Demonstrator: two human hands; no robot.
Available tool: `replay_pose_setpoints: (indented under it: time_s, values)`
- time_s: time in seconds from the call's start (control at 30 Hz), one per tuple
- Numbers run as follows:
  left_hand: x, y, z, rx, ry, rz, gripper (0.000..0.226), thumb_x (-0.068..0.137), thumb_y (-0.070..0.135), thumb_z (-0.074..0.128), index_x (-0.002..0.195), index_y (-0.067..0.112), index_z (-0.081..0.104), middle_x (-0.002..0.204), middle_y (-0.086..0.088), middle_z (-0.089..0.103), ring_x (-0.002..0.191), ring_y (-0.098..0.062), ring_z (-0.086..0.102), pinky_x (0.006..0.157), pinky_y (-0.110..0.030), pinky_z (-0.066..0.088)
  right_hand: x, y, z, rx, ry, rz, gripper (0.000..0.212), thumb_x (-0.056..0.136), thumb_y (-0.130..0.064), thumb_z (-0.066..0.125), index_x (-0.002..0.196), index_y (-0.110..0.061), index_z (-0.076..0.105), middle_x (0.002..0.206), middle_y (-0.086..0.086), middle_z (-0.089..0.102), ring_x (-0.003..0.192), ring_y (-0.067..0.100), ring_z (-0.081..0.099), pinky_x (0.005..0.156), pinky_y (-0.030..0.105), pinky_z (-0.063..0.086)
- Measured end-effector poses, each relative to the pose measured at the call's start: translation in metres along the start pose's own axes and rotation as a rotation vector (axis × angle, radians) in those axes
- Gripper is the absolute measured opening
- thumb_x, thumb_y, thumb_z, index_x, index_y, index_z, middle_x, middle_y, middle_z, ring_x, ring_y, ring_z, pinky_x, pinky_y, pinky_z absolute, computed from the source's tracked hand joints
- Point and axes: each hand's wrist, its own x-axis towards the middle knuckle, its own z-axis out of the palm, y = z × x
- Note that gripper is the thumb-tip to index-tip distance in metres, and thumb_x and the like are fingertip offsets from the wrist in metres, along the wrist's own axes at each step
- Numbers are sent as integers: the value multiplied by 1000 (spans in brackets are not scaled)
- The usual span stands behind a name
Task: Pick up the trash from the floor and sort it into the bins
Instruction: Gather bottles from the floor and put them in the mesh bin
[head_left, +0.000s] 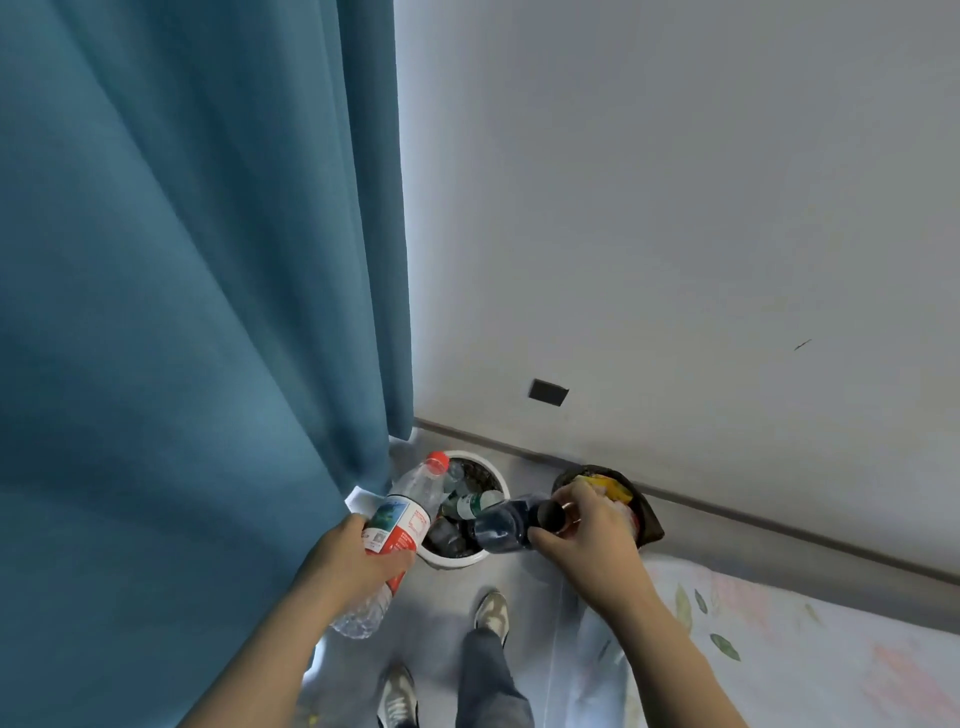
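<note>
Leftmost, teal curtain (182, 312) hangs down to the floor (447, 613) and fills that side of the view. At its hem lies a white scrap (358, 501), mostly hidden, kind unclear.

Left grip (358, 558): fingers and thumb curled round the lower body of a clear water bottle (410, 499) with a red cap and a red-and-white label. Bottle is held off the floor, tilted, cap end up and pointing at the near-left rim of the white bin (454, 560).

White bin stands on the floor in the corner, near the baseboard. Inside it are several plastic bottles, one with a green label (472, 505).

Right grip (587, 535): closed round the neck end of a dark plastic bottle (506, 525). That bottle lies nearly level in the air, its body over the bin's right rim.

Just right of the white bin and partly behind the right grip is a dark bin (649, 519), with a yellow wrapper (613, 487) showing at its top.

Below: two shoes (492, 613) and a jeans leg on the grey floor.

On the wall above the bins, a small dark plate (548, 392). Far right, a pale floral sheet (805, 649).
</note>
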Motion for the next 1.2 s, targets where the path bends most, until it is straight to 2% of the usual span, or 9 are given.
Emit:
replay_pose_setpoints:
  time_s: [0.23,0.33,0.43,0.6,0.7,0.8,0.97,1.07,1.2]
  values:
    - [45,22,25,61,-33,-146,46,70,45,75,98,16,52,97,-2,59,87,-21,59,71,-26,43,70,25,5,-20,-174,40,31,75,-31,71,97,-21,51,86,-7,57,72,3,52,60,17,42]
    - [63,31,39,8,-62,-227,56,66,49,75,105,14,55,97,-3,60,87,-23,59,71,-27,46,97,37,8,-70,-230,15,29,76,-31,69,95,-22,48,82,-8,54,72,9,51,57,18,38]
    - [81,33,54,-32,-77,-287,75,47,57,70,109,15,58,97,-1,64,87,-20,63,74,-30,54,118,49,15,-102,-292,10,30,76,-30,68,93,-22,45,85,-5,53,74,14,49,52,17,31]
    - [103,34,76,-78,-160,-309,84,41,50,69,117,17,56,101,-1,66,87,-17,64,63,-26,50,139,73,33,-93,-340,54,31,76,-31,69,94,-20,47,89,-4,54,78,15,49,53,13,29]
    - [121,33,87,-66,-172,-336,78,49,49,74,117,16,53,106,-1,64,90,-18,62,70,-28,52,148,83,46,-90,-361,83,31,76,-32,69,94,-20,47,91,-3,55,78,15,50,54,16,32]
    - [143,30,97,-29,-158,-374,59,69,42,76,116,16,51,104,0,59,87,-18,56,66,-26,46,156,91,59,-93,-379,112,32,76,-34,68,98,-18,50,92,-2,58,80,16,55,61,24,39]
    - [190,20,113,-36,-203,-412,68,66,43,77,121,12,53,110,-6,62,94,-23,60,81,-30,51,170,101,87,-101,-372,149,30,75,-31,67,96,-17,51,91,0,59,82,19,58,68,29,45]
    - [216,16,123,-26,-209,-418,65,71,42,75,122,10,50,109,-7,59,92,-23,55,77,-29,45,180,107,103,-104,-367,160,30,76,-32,67,97,-19,50,91,0,60,82,18,59,71,32,50]
    - [246,9,133,-31,-133,-365,40,77,40,73,102,17,52,112,-7,56,92,-25,51,77,-28,39,193,115,120,-112,-356,164,30,76,-30,67,97,-20,50,91,-1,60,81,17,58,70,32,50]
